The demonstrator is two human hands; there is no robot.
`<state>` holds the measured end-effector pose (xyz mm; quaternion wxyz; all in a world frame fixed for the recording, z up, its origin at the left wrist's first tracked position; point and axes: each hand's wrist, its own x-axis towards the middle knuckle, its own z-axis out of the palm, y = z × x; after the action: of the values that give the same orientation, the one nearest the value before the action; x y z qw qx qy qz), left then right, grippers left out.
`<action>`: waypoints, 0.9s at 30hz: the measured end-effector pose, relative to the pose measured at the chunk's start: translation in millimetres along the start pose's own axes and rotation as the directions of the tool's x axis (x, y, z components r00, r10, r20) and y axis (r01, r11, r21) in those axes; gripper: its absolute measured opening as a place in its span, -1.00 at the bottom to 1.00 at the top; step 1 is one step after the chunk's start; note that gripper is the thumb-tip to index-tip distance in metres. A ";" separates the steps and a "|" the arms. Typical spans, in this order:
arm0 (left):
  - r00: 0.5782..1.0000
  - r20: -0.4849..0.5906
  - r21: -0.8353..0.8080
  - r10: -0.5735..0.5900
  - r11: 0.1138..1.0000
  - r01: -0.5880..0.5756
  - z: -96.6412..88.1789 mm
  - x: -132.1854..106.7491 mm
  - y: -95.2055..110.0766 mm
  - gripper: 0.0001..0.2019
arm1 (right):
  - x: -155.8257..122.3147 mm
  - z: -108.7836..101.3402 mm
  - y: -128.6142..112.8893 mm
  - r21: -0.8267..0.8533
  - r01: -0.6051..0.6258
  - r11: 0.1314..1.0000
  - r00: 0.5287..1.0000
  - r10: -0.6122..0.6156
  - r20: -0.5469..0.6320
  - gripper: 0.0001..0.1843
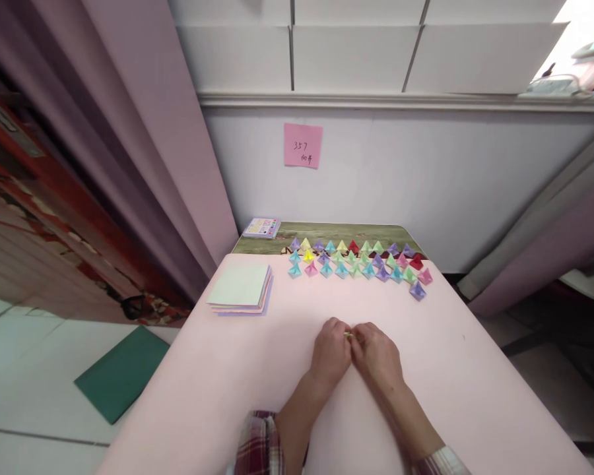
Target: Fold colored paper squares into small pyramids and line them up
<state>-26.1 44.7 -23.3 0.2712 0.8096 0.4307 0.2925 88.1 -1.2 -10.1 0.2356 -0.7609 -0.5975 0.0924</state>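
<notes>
My left hand [332, 349] and my right hand [375, 353] meet over the middle of the pink table [267, 389]. Both are closed, fingertips pinching a small piece of light green paper [348, 334] between them. Only a sliver of that paper shows, so its folded shape is hidden by my fingers. Beyond my hands, several small folded paper shapes [341, 270] stand in rows in blue, purple, green, yellow, pink and red. A single purple folded shape [418, 291] sits in front of the rows at the right.
A stack of coloured square paper [239, 285] lies at the table's left, pale green on top. A printed packet [262, 228] rests at the back left corner. A pink note [303, 146] is stuck on the wall. A green board [122, 373] lies on the floor to the left.
</notes>
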 end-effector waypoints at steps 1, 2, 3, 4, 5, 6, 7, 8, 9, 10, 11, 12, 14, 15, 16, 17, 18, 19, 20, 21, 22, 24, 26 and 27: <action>1.000 -0.004 0.006 0.009 1.000 -0.009 -0.8 -0.5 0.4 -0.76 | -2.0 0.8 1.2 0.039 0.005 0.999 1.000 -0.005 -0.021 -0.83; 1.000 -0.009 0.011 0.017 1.000 -0.017 -1.4 -0.9 0.6 -0.77 | -3.9 1.5 2.9 0.086 0.007 0.996 0.999 -0.003 -0.044 -0.83; 1.000 -0.014 0.014 0.026 1.000 -0.025 -1.8 -1.3 0.8 -0.78 | -5.9 2.0 5.0 0.138 0.004 0.990 0.998 0.005 -0.064 -0.82; 0.999 -0.018 0.018 0.034 0.999 -0.034 -2.0 -1.7 0.7 -0.80 | -7.7 2.3 7.6 0.192 -0.002 0.981 0.996 0.018 -0.082 -0.80; 0.999 -0.021 0.022 0.041 0.999 -0.041 -2.0 -2.0 0.6 -0.81 | -9.3 2.6 10.6 0.246 -0.009 0.969 0.995 0.034 -0.099 -0.78; 0.999 -0.021 0.026 0.050 0.998 -0.049 -1.8 -2.1 0.5 -0.83 | -10.6 3.0 13.9 0.295 -0.016 0.955 0.992 0.052 -0.115 -0.76; 0.998 -0.019 0.032 0.060 0.998 -0.060 -1.5 -2.2 0.3 -0.84 | -11.5 3.3 17.4 0.339 -0.022 0.941 0.989 0.070 -0.132 -0.75; 0.997 -0.018 0.039 0.071 0.997 -0.070 -1.1 -2.3 0.2 -0.85 | -12.0 3.8 20.7 0.376 -0.027 0.926 0.985 0.090 -0.151 -0.73; 0.997 -0.018 0.048 0.079 0.996 -0.078 -0.6 -2.2 0.1 -0.86 | -12.1 4.4 23.7 0.406 -0.035 0.913 0.979 0.113 -0.170 -0.72; 0.996 -0.019 0.057 0.084 0.995 -0.083 -0.1 -2.0 0.2 -0.87 | -11.8 5.0 26.1 0.430 -0.046 0.902 0.973 0.138 -0.186 -0.72; 0.996 -0.020 0.067 0.087 0.994 -0.086 0.4 -1.8 0.3 -0.87 | -11.2 5.5 27.7 0.448 -0.058 0.892 0.967 0.162 -0.197 -0.71; 0.996 -0.021 0.075 0.089 0.993 -0.087 0.9 -1.6 0.4 -0.87 | -10.5 6.1 28.5 0.459 -0.068 0.886 0.963 0.178 -0.202 -0.71; 0.996 -0.025 0.088 0.086 0.993 -0.083 2.0 -1.0 0.7 -0.86 | -9.0 6.9 27.8 0.461 -0.070 0.885 0.962 0.183 -0.205 -0.71; 0.996 -0.026 0.092 0.083 0.992 -0.080 2.6 -0.7 0.9 -0.85 | -8.3 7.2 26.6 0.451 -0.065 0.890 0.963 0.174 -0.205 -0.71; 0.996 -0.026 0.096 0.080 0.992 -0.077 3.0 -0.5 1.1 -0.85 | -7.8 7.5 25.2 0.434 -0.058 0.899 0.965 0.162 -0.206 -0.72; 0.997 -0.026 0.099 0.077 0.992 -0.074 3.4 -0.2 1.3 -0.85 | -7.4 7.7 23.8 0.413 -0.052 0.909 0.967 0.149 -0.207 -0.72; 0.997 -0.026 0.102 0.073 0.992 -0.070 3.7 0.1 1.5 -0.84 | -7.1 7.9 22.5 0.391 -0.049 0.919 0.969 0.138 -0.204 -0.72; 0.997 -0.025 0.104 0.071 0.992 -0.068 3.9 0.4 1.7 -0.84 | -7.0 8.1 21.6 0.371 -0.050 0.927 0.971 0.132 -0.199 -0.73; 0.997 -0.022 0.106 0.071 0.992 -0.068 3.9 0.7 1.9 -0.84 | -6.9 8.4 21.1 0.355 -0.053 0.933 0.972 0.129 -0.194 -0.74; 0.997 -0.017 0.107 0.070 0.992 -0.068 3.7 1.0 2.1 -0.83 | -6.8 8.8 20.9 0.346 -0.056 0.937 0.974 0.128 -0.189 -0.75; 0.998 -0.012 0.108 0.069 0.992 -0.067 3.5 1.2 2.3 -0.83 | -6.8 9.2 20.9 0.341 -0.058 0.938 0.975 0.127 -0.184 -0.75; 0.998 -0.003 0.110 0.067 0.992 -0.066 2.9 1.3 2.5 -0.83 | -6.8 10.0 21.2 0.340 -0.058 0.939 0.976 0.124 -0.177 -0.75; 0.998 0.000 0.111 0.068 0.992 -0.067 2.4 1.0 2.6 -0.83 | -6.8 10.6 21.3 0.351 -0.056 0.935 0.976 0.126 -0.180 -0.74; 0.998 -0.002 0.110 0.069 0.992 -0.069 2.1 0.8 2.7 -0.83 | -6.7 10.6 21.4 0.369 -0.062 0.928 0.974 0.138 -0.182 -0.73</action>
<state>-22.8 43.7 -22.7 0.2149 0.8368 0.4187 0.2798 100.3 -8.7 -30.3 0.4264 -0.7397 -0.5032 0.1334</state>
